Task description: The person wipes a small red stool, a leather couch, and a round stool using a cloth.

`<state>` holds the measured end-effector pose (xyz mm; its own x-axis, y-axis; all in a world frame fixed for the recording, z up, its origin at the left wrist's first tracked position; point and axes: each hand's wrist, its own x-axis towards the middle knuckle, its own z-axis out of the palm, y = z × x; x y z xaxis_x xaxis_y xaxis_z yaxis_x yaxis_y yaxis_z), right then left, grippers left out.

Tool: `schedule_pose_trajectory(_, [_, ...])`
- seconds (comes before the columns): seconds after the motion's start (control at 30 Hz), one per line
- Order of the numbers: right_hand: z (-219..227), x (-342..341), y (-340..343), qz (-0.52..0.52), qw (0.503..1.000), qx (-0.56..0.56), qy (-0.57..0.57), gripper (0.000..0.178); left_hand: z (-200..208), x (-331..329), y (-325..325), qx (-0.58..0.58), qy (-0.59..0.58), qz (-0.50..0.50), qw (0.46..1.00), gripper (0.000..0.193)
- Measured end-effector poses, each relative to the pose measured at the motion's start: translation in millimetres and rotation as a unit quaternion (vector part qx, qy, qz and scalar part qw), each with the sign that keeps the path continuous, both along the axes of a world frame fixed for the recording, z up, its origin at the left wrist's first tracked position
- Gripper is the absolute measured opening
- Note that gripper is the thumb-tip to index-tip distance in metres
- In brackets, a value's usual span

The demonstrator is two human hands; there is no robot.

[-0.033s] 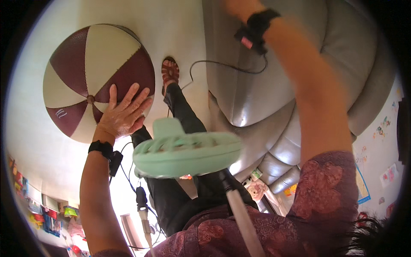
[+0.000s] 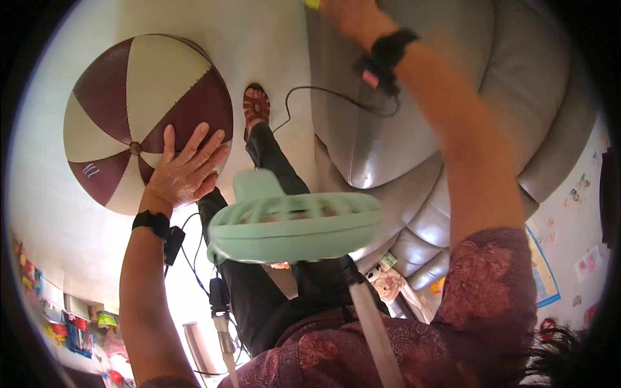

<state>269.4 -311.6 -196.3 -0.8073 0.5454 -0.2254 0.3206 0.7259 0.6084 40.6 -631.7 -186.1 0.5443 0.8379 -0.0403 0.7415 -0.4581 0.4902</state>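
Note:
My left hand (image 2: 184,169) lies with its fingers spread on the round stool (image 2: 165,68), whose padded top has maroon and cream wedges and a button in the middle. Up at the top edge, over the grey leather sofa (image 2: 401,149), my right hand (image 2: 354,21) is stretched out and slightly blurred. Its fingers are closed around a yellow thing (image 2: 312,3), mostly cut off by the frame, so its kind does not show. Both wrists wear black straps with small boxes.
A mint-green fan (image 2: 297,236) hangs close in front of my body, covering part of my legs. A black cable (image 2: 304,90) runs from the right wrist across the sofa. My sandalled foot (image 2: 256,103) stands between stool and sofa. Toys and boxes (image 2: 77,333) sit at lower left.
My right hand has come slightly down and left, and the yellow thing now shows by its fingers. The fan has shifted a little right. My left hand stays on the stool.

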Motion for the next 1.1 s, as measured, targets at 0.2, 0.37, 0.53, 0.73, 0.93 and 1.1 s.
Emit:
schedule_pose_trajectory(0.2, [46.6,125.4,-168.5,0.01,0.953,-0.279,-0.114,0.025,-9.6,10.5,2.0,-0.009,-0.008,-0.007,1.0,0.054])
schedule_pose_trajectory(0.37, [105.5,224.5,-282.5,-0.125,0.892,-0.434,-0.027,0.019,-8.0,6.2,-3.0,0.041,-0.02,0.006,0.999,0.048])
schedule_pose_trajectory(0.53, [120.3,290.5,-318.5,-0.216,0.865,-0.439,-0.109,0.023,-10.5,14.5,5.0,0.063,-0.016,-0.005,0.998,0.047])
schedule_pose_trajectory(0.73, [119.8,203.8,-274.7,-0.126,0.916,-0.365,0.11,0.025,-2.4,1.3,-2.4,0.041,0.024,-0.011,0.999,0.046])
schedule_pose_trajectory(0.93, [113.9,239.1,-295.0,-0.183,0.906,-0.379,0.042,0.012,0.2,3.5,1.0,0.029,0.011,-0.009,0.999,0.045])
schedule_pose_trajectory(1.1, [100.3,282.4,-346.8,-0.203,0.815,-0.495,-0.223,0.021,-14.7,7.7,0.6,0.039,-0.006,-0.017,0.999,0.049])
